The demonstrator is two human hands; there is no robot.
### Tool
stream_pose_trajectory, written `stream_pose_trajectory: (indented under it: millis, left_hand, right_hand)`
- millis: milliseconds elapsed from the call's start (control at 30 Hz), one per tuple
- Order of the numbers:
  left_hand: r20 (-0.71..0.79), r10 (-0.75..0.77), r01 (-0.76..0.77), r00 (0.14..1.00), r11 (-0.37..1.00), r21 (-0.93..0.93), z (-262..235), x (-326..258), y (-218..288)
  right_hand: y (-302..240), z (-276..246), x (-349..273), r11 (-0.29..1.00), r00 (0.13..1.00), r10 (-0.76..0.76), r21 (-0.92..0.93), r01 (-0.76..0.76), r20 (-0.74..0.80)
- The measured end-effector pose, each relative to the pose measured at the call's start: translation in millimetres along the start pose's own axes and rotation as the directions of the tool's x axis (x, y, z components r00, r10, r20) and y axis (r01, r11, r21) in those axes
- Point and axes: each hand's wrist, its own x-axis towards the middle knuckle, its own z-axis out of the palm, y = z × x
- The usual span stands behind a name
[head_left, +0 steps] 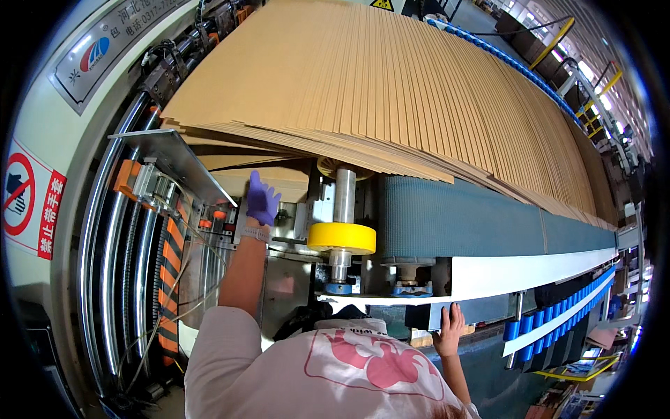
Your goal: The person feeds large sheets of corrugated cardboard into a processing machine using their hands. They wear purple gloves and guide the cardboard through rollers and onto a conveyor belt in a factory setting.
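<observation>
My left hand (262, 200), in a purple glove, reaches forward into the machine at the near left corner of the cardboard. Its fingers are stretched out beside the lower cardboard sheets (287, 180), and I see nothing held in it; whether it touches them I cannot tell. Overlapping brown cardboard sheets (335, 77) spread like a fan above and to the right. My bare right hand (449, 329) lies with fingers apart at the edge of the white side rail (516, 271). Between the hands, a yellow wheel (342, 238) sits on a metal shaft (345, 195).
A dark green ribbed belt (460, 216) carries the sheets on the right. An upright metal plate (178, 157), long steel rods (115, 258) and an orange-black striped bar (169, 286) stand at left. Blue rollers (537, 328) line the lower right.
</observation>
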Motion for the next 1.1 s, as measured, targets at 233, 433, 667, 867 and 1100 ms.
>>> stream_pose_trajectory:
  millis: [233,433,667,867,1100]
  left_hand:
    - [-0.034,-0.385,0.332,0.922,0.833,-0.443,9,-52,-2]
    - [0.423,-0.258,0.127,0.868,0.941,0.313,-28,-98,-47]
    - [-0.365,-0.803,0.882,0.472,0.427,0.201,-95,-201,-134]
    - [-0.539,-0.764,0.934,0.354,0.322,0.157,-117,-256,-140]
    - [-0.429,-0.796,0.901,0.428,0.411,0.136,-125,-203,-147]
  right_hand:
    - [-1,1,-8,0.999,0.998,0.051,-0.015,-0.051,0.020]
    - [-5,-3,-7,0.996,0.996,0.089,-0.006,-0.089,0.027]
    - [-3,-1,-7,0.996,0.995,0.092,-0.014,-0.092,0.029]
    - [-1,0,-6,0.997,0.997,0.068,-0.034,-0.067,0.039]
    - [2,3,-11,0.998,0.998,0.053,-0.044,-0.052,0.020]
